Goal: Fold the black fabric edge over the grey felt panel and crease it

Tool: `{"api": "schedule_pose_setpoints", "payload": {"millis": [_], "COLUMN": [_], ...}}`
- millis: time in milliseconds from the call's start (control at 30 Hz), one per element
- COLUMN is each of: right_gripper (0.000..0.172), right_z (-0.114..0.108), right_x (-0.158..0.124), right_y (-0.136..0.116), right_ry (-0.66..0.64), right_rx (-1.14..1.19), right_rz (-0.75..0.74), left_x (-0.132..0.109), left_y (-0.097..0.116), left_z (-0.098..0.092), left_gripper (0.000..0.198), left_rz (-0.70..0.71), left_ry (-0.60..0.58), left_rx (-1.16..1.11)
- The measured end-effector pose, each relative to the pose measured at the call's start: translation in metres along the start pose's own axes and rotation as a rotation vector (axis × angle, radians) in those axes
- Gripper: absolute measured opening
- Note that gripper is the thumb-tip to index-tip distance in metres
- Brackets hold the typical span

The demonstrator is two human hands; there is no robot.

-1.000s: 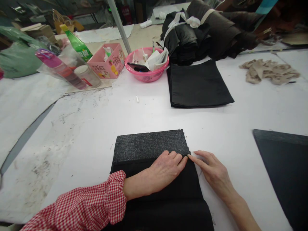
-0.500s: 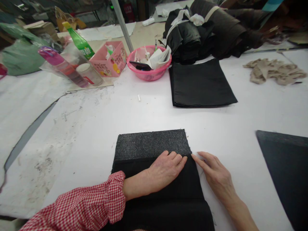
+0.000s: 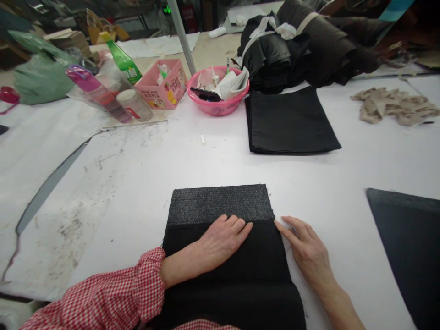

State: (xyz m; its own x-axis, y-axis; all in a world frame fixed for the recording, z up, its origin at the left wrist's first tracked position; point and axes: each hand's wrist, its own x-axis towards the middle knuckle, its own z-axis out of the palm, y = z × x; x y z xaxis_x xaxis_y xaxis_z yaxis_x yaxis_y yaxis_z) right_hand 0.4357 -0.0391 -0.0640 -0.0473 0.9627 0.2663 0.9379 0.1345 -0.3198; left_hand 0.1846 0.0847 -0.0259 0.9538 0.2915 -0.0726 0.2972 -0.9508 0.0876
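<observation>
Black fabric (image 3: 254,261) lies on the white table in front of me, its upper edge running along a speckled dark grey strip (image 3: 220,204). My left hand (image 3: 223,238) rests on the black fabric near that edge, palm down, with its fingers bent and pressed together; whether they pinch any cloth is hidden. At the right end of the same edge, my right hand (image 3: 305,247) touches the fabric's corner with a fingertip, its thumb and fingers partly apart.
A stack of black cloth (image 3: 292,121) lies beyond, beside a pink basin (image 3: 216,107). Further left stand a pink box (image 3: 160,94), bottles and a green bag (image 3: 43,78). A dark panel (image 3: 409,243) is at right, beige cloth (image 3: 395,105) behind.
My left hand has slid left along the fabric edge, away from my right hand. My right hand stays at the corner. The view has shifted slightly.
</observation>
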Motion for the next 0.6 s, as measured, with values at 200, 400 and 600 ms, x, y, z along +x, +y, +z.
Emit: {"api": "schedule_pose_setpoints", "payload": {"millis": [200, 400, 600], "right_gripper": [0.051, 0.045, 0.031], "right_z": [0.0, 0.003, -0.003], "right_x": [0.001, 0.0, 0.01], "right_y": [-0.001, 0.002, -0.001], "right_ry": [0.01, 0.021, 0.069], "right_rx": [-0.024, -0.055, -0.03], "right_rz": [-0.012, -0.026, -0.01], "left_x": [-0.083, -0.172, -0.199], "left_y": [-0.032, -0.048, -0.049], "left_z": [0.009, 0.026, 0.021], "left_gripper": [0.049, 0.045, 0.034], "left_rz": [-0.17, -0.44, -0.516], "left_ry": [-0.057, 0.058, 0.197], "left_rx": [-0.042, -0.138, -0.223]}}
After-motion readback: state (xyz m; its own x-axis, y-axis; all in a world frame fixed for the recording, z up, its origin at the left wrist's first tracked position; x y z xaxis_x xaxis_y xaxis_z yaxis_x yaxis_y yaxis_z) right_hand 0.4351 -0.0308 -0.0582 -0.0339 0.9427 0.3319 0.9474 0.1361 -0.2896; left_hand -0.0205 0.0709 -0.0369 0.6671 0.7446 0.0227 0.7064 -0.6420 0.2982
